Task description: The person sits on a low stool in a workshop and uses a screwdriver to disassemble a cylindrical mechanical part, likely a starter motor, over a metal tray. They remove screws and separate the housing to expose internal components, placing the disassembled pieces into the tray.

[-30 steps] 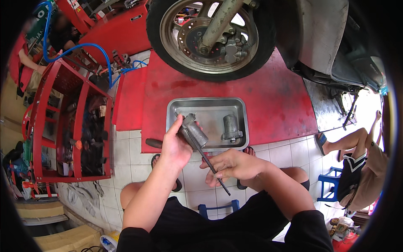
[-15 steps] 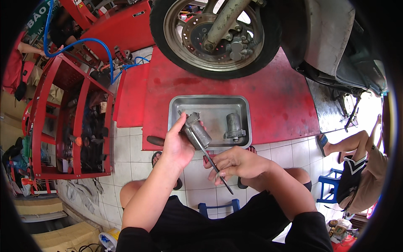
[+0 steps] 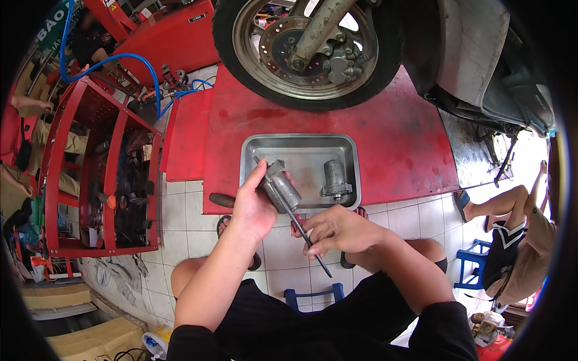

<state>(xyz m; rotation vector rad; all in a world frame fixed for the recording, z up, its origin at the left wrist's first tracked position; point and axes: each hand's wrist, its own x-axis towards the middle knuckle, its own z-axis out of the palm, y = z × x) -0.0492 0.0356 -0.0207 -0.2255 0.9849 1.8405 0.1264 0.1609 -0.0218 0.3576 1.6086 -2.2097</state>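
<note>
Two hands share the work near the front of a metal tray (image 3: 299, 136). The left grip (image 3: 253, 207) is wrapped around a grey metal cylinder (image 3: 283, 188), which tilts across the tray's near-left part as seen from above. The right grip (image 3: 342, 231) is pinching a thin dark rod (image 3: 299, 228) between thumb and fingers; the rod slants along the cylinder's side, its lower tip hanging free. Good handling here would mean a firm left hold and a light right one, with the rod guided along its own slope rather than levered sideways.

A second cylinder (image 3: 335, 178) rests in the tray's right half, apart from both hands. The tray's near rim lies about at the front edge of the red desk (image 3: 403, 156), so leaning on it would be unwise; any overhang is hard to judge. Wider room lies right of the tray; the wheel (image 3: 283, 72) limits the far side, and a dark handle (image 3: 223, 200) sits just left.
</note>
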